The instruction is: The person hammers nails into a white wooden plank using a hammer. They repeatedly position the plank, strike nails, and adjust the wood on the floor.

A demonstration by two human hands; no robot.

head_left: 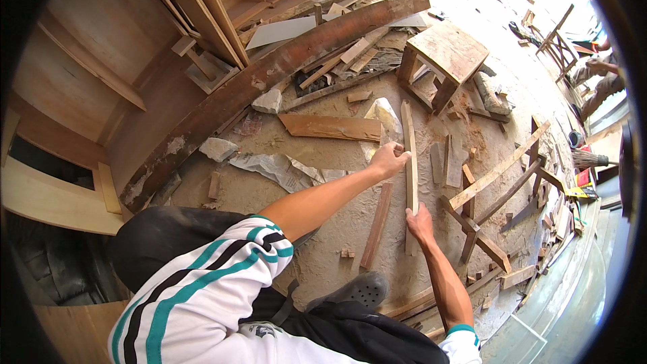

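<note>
A long, pale wooden strip (410, 182) stretches away from me over the dusty ground. My right hand (419, 222) is closed round its nearer part. Farther along, my left hand (391, 160) has its fingers curled and pinched at the strip's left edge; what lies between the fingertips is partly hidden. Left of the strip, a reddish-brown wooden slat (376, 226) lies on the ground. Just beyond my left hand is a wider brown board (330, 127) with a slanted end, beside a crumpled clear plastic bag (385, 121).
A small wooden stool (447, 54) stands beyond the strip. At right lies a wooden frame (480, 195) among offcuts. A long curved beam (283, 71) crosses the far left, before plywood cabinets (87, 47). Another person (602, 77) sits at the far right. My grey clog (354, 291) is close by.
</note>
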